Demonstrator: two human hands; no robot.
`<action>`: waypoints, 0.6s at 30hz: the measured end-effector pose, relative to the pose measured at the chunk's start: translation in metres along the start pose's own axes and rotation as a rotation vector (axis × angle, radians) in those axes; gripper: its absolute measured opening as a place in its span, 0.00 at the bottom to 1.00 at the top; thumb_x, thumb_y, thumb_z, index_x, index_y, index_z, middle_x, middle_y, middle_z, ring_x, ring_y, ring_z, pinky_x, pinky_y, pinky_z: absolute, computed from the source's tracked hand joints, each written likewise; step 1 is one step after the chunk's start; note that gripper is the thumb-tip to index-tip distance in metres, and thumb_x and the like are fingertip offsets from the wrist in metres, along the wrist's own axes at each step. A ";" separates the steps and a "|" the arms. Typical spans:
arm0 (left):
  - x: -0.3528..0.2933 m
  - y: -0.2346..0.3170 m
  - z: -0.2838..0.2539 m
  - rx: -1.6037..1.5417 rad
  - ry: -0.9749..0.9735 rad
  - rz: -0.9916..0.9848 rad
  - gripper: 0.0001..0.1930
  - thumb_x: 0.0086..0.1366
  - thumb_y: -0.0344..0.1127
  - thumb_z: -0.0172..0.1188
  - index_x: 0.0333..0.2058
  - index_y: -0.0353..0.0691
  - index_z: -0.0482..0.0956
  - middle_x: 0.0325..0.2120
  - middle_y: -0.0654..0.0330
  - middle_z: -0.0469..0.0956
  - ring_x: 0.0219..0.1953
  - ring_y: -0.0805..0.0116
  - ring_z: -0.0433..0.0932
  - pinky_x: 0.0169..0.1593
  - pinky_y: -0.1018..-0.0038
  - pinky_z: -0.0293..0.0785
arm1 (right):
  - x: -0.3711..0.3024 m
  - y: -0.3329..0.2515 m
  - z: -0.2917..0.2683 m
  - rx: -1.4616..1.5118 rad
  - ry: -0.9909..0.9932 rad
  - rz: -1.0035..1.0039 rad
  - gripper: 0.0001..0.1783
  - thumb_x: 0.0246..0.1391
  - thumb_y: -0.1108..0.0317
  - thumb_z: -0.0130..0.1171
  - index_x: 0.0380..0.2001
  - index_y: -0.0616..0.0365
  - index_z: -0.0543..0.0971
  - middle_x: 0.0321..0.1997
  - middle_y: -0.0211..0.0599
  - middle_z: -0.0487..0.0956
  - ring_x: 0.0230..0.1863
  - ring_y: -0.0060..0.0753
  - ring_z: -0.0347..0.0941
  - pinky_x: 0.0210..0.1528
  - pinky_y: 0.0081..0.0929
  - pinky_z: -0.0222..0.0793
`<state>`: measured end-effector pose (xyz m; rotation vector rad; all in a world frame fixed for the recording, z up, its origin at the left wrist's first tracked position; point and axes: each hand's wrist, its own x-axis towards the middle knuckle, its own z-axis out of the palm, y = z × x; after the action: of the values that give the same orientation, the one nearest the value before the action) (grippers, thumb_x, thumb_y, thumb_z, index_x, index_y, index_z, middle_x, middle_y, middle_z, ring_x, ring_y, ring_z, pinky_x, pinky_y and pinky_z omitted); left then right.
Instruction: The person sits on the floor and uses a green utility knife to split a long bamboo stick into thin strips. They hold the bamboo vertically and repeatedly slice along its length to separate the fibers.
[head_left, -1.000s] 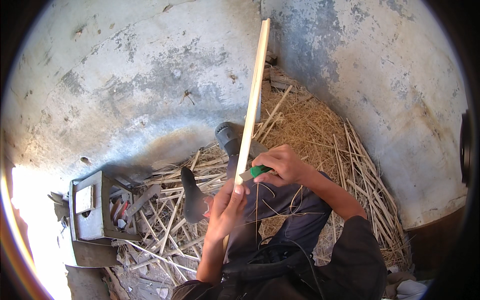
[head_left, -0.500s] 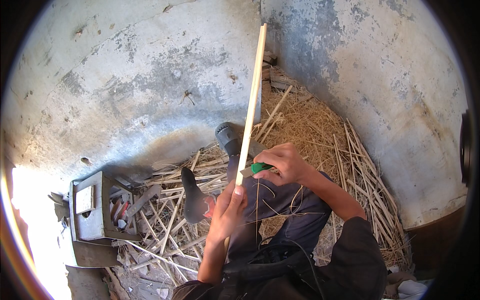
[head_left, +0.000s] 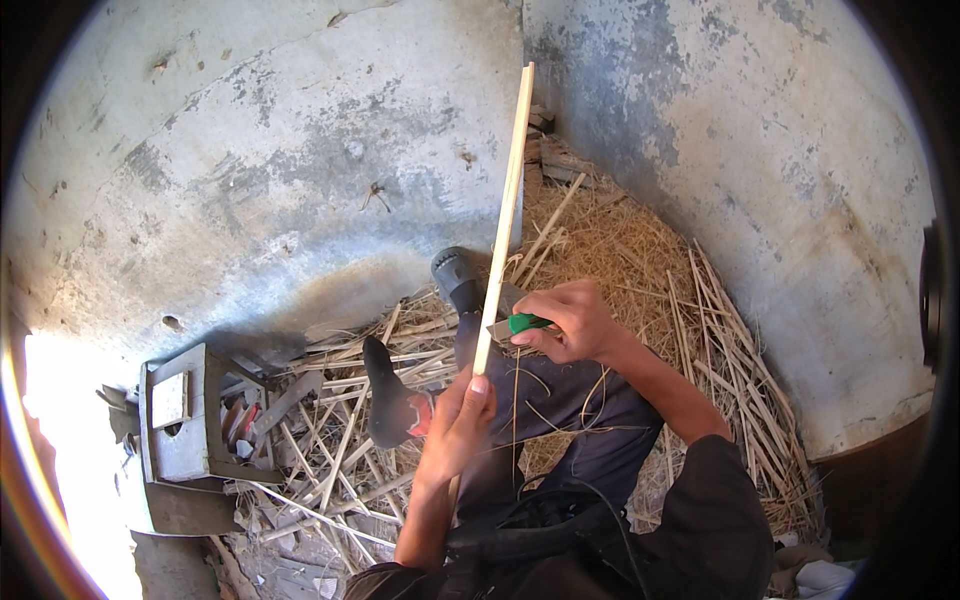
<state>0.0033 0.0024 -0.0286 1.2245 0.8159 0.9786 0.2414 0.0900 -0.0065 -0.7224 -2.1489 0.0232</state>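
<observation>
Two bare hands in view, apart from each other, both gripping. We see the left hand (head_left: 459, 430) clamped around a long pale split-wood strip (head_left: 507, 225), thumb on top; the strip slants up and away past the legs, its far end in front of the wall (head_left: 350, 130), with a short length showing below the hand by the forearm. We see the right hand (head_left: 568, 318) closed on the green handle (head_left: 529, 322) of a knife; its short flat blade (head_left: 500, 330) meets the strip's right edge, just above the left hand. One thin curl (head_left: 514, 262) sticks out from the strip higher up. Dark trousers (head_left: 610, 440) carry a few loose fibers. Past the knees we have a heap of fine tan shavings (head_left: 615, 250), with long thin sticks (head_left: 745, 390) piled along its right side. More sticks (head_left: 345, 480) lie crisscrossed at left, near a battered box-like wooden frame (head_left: 205, 415).
</observation>
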 end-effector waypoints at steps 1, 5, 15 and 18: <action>0.000 0.000 0.000 0.008 0.003 -0.001 0.21 0.84 0.55 0.44 0.35 0.45 0.65 0.20 0.73 0.60 0.19 0.85 0.53 0.21 0.80 0.47 | 0.000 0.001 0.000 0.004 -0.005 -0.002 0.18 0.58 0.51 0.73 0.35 0.56 0.85 0.27 0.33 0.85 0.22 0.36 0.82 0.25 0.31 0.75; -0.001 0.000 -0.001 0.048 -0.005 -0.012 0.21 0.84 0.54 0.44 0.35 0.45 0.65 0.21 0.73 0.59 0.19 0.84 0.53 0.22 0.80 0.48 | -0.002 0.005 0.001 0.046 0.041 0.039 0.18 0.60 0.52 0.72 0.34 0.58 0.85 0.25 0.35 0.83 0.21 0.35 0.80 0.24 0.31 0.73; -0.012 -0.007 0.001 0.024 -0.015 -0.101 0.20 0.85 0.52 0.44 0.35 0.44 0.69 0.21 0.75 0.60 0.21 0.85 0.54 0.24 0.80 0.49 | -0.005 0.025 -0.014 0.001 0.088 0.220 0.18 0.65 0.50 0.67 0.36 0.56 0.84 0.23 0.35 0.83 0.20 0.35 0.82 0.22 0.30 0.72; -0.015 -0.008 0.001 0.057 -0.019 -0.079 0.21 0.85 0.52 0.44 0.35 0.44 0.69 0.21 0.75 0.59 0.21 0.84 0.55 0.24 0.80 0.49 | -0.004 0.023 -0.014 -0.018 0.142 0.170 0.18 0.65 0.50 0.68 0.35 0.56 0.84 0.23 0.34 0.83 0.20 0.35 0.81 0.22 0.31 0.71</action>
<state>-0.0003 -0.0123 -0.0366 1.2391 0.8764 0.8836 0.2649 0.1043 -0.0070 -0.8894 -1.9512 0.0417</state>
